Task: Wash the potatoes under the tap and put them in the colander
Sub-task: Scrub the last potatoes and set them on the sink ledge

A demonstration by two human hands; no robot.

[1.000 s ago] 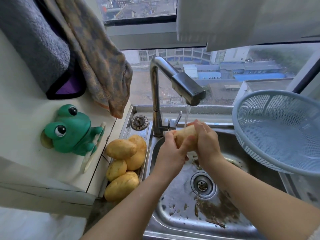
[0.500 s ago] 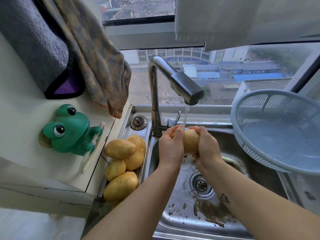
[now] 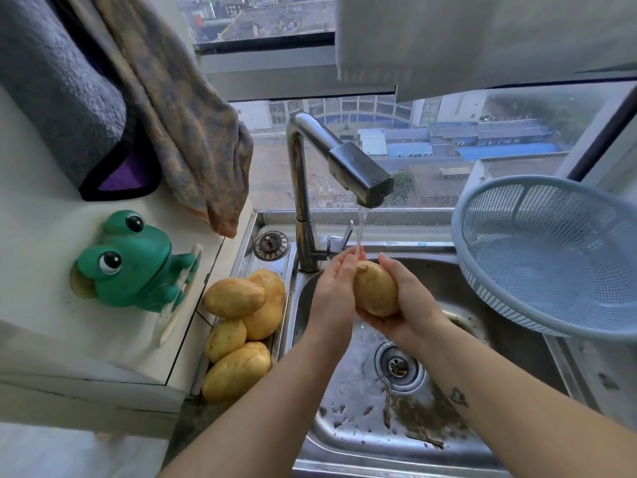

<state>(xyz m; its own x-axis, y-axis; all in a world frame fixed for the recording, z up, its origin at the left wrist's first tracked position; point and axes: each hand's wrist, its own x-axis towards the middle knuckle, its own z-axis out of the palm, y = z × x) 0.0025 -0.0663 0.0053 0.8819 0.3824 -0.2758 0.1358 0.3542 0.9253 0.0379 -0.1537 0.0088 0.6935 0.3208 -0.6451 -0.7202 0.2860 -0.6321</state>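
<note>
The left forearm [image 3: 275,408] and the right forearm [image 3: 517,426] are seen bare along the whole length that is in view, and the left hand [image 3: 332,294] and right hand [image 3: 410,305] are likewise uncovered. A small dark tattoo [image 3: 458,397] is borne on the inner side of the right forearm, above the wrist. It is drawn as a thin, roughly heart-like outline, though its exact figure cannot be made out.

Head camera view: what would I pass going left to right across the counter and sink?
Green frog figure → pile of four unwashed potatoes → left hand → held potato under the running water → right hand → light blue colander.
</note>
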